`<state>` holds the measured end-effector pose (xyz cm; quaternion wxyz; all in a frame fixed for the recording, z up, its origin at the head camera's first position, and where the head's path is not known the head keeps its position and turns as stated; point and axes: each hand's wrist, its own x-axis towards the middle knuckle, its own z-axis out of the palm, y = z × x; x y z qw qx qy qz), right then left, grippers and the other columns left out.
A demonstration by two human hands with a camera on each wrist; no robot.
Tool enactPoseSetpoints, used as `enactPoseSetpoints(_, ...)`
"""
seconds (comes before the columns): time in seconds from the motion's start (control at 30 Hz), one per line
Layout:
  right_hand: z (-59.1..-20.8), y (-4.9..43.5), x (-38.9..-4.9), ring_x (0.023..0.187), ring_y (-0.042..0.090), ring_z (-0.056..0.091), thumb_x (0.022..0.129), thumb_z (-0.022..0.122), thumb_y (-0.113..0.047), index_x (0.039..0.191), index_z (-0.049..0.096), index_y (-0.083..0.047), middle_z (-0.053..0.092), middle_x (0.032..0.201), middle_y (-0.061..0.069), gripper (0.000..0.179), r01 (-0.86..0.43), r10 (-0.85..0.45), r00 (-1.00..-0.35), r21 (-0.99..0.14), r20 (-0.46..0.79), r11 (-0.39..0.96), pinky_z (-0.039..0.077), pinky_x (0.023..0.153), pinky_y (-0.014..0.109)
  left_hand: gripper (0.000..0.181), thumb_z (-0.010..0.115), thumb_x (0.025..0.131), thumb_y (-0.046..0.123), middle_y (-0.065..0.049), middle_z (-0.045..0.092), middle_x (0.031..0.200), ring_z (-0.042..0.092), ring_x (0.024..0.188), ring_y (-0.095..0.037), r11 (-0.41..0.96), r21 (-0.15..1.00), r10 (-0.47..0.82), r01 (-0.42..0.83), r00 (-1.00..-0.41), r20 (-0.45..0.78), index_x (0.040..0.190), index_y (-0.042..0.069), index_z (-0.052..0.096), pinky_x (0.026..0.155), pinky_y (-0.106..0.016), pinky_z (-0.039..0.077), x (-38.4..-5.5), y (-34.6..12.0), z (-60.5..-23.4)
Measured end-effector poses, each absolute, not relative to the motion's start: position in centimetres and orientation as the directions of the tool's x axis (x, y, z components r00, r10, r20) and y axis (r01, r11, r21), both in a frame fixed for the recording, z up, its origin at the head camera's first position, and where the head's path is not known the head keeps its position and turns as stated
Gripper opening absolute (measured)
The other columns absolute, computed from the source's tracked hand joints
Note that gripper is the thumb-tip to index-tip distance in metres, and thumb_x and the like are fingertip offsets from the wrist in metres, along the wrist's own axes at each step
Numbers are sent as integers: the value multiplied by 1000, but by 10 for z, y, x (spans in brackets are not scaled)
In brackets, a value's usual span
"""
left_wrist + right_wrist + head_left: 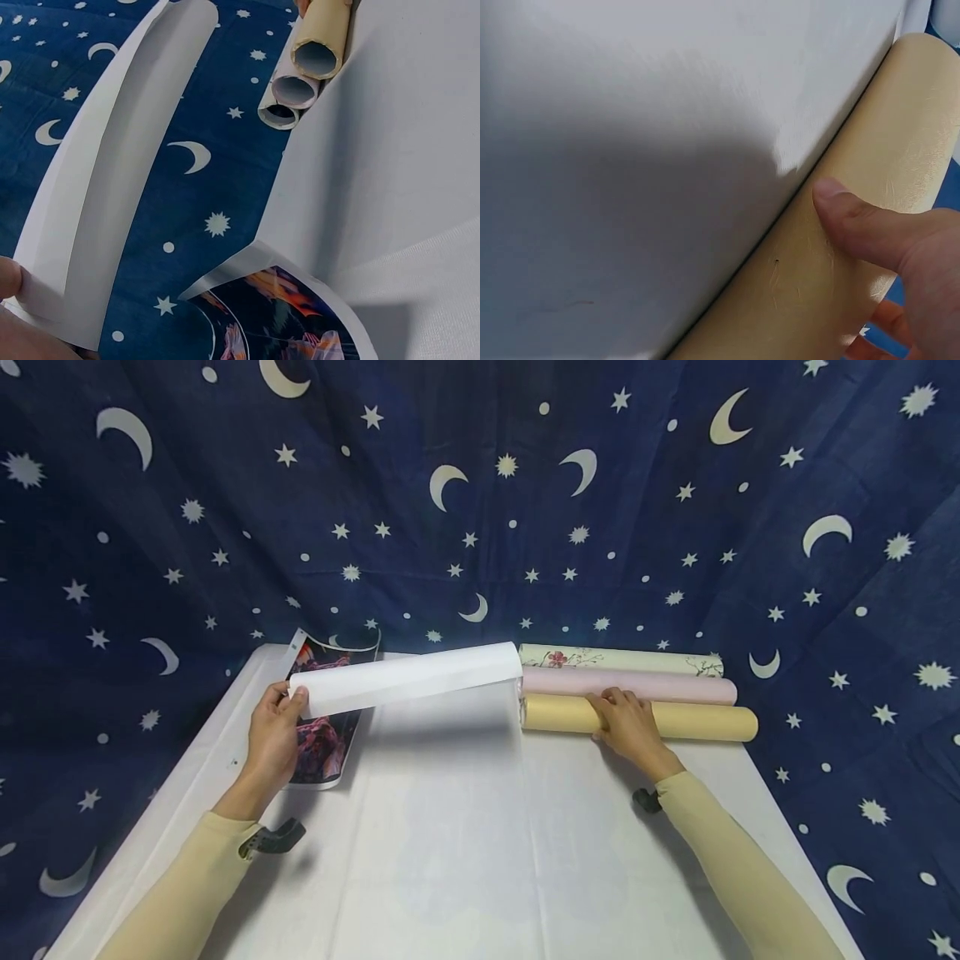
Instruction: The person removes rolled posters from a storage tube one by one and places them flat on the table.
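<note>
At the left end of the white roll [405,678], we pinch the edge between the left hand's [273,739] thumb and fingers; the roll extends rightward from that hand, raised above the white table [450,843]. With the right hand [630,727] we grip the yellow roll [705,721] near its middle, thumb on the near side. Behind it lie the pink roll [675,686] and the floral roll [637,658], its blossoms visible from the head. From the left wrist we see three hollow ends, hidden from the right wrist.
</note>
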<state>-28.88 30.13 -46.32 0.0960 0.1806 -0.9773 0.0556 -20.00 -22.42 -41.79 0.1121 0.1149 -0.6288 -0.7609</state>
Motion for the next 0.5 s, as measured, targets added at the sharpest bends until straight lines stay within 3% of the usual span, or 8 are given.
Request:
enactPoseSetpoints(0.33, -463, 298, -293, 127, 46, 44, 76, 85, -19, 146, 44, -18, 50, 136, 19, 80, -370, -347, -919, -102, 187, 923, 31, 102, 66, 22, 54, 100, 33, 16, 62, 107, 50, 114, -3, -134, 991, -316, 23, -949, -21, 117, 21, 47, 96, -17, 38, -197, -223, -420)
enactPoseSetpoints(0.5, -450, 288, -282, 130, 44, 42, 82, 79, -22, 146, 43, -18, 47, 140, 19, 74, -410, -359, -882, -120, 304, 904, 28, 106, 66, 19, 54, 101, 30, 17, 65, 102, 54, 106, -2, -144, 989, -309, 37, -951, -9, 116, 21, 48, 90, -16, 42, -195, -220, -418)
